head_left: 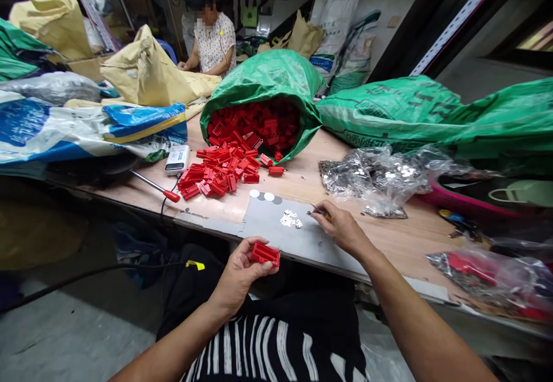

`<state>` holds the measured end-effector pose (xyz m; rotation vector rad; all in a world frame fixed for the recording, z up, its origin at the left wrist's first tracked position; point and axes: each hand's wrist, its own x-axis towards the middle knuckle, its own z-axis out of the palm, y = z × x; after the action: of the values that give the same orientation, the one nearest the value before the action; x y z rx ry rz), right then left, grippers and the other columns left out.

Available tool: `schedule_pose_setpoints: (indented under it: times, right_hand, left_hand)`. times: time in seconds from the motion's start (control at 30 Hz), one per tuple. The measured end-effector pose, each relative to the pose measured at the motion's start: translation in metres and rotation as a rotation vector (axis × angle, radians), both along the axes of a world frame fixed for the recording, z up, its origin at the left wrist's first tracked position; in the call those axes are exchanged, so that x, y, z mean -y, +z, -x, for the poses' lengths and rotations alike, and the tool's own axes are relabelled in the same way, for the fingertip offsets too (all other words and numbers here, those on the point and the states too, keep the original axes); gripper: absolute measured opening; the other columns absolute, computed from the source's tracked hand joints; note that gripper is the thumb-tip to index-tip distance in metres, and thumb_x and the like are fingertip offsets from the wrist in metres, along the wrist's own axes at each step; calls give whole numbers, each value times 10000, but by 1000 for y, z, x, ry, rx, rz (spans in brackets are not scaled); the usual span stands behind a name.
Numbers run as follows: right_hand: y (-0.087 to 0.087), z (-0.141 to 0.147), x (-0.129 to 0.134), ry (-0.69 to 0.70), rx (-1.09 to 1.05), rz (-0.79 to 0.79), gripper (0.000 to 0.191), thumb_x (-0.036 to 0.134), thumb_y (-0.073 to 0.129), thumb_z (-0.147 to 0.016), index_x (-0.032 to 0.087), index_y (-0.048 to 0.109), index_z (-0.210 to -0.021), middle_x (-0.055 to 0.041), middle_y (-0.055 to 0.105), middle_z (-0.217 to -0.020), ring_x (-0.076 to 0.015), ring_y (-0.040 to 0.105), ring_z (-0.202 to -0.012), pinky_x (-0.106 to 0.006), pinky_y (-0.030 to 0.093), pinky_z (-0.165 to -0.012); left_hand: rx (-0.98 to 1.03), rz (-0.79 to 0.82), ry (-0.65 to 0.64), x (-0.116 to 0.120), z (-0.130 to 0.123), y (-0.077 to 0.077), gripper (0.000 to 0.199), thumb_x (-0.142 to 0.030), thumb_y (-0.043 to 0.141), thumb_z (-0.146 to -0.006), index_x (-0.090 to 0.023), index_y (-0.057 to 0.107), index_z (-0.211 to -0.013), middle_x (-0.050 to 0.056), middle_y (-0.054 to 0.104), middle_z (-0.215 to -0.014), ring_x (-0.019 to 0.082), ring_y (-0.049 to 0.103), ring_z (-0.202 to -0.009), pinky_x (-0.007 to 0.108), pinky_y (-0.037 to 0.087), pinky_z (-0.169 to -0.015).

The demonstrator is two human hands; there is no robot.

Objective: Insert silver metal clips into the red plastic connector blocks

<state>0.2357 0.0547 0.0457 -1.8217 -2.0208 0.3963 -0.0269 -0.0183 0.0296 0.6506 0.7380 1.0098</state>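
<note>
My left hand point(239, 267) grips a small red plastic housing point(265, 254) at the table's front edge, its hollow side facing up. My right hand point(343, 229) is closed around a slim pointed tool point(327, 216) with some yellow on it; most of it is hidden by the fingers. Its tip is over a grey mat point(268, 220), close to a tiny dark piece point(309, 213). Left of that hand, small silvery metal plates point(290, 218) lie in a loose cluster on the mat. Beyond the mat is a heap of similar red housings point(216, 169).
A green sack point(268, 71) spills red housings onto the table. Clear bags of metal parts point(375, 174) lie to the right, near a pink-rimmed basin point(458, 200). A red-handled rod point(155, 186) and a white power bank point(177, 159) lie left. Another person point(211, 42) sits behind.
</note>
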Motion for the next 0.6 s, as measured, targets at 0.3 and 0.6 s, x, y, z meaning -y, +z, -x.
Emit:
schedule_pose_setpoints:
  times: [0.3,0.6]
  right_hand:
    - [12,63,53,192,-423,63,195,366,533,-889,185,587,-845,11,585,-698,-116,488,-622,-230,385,-596]
    - [18,83,59,297,-472,49,110,270,512,-907,197,593,-921,-5,621,-779,-122,524,-662,-234,409,-634]
  left_hand:
    - [-363,-306,157,-1,0,-5,347,-210,752,-696,-195,640,-1023,64,713,-1002,195,664,-920,272,485,-861]
    - [192,89,-178,-5,2,2,568,-305,538,-887,-262,325,-1411,37,664,-796,148,658,-660,289,509,-662]
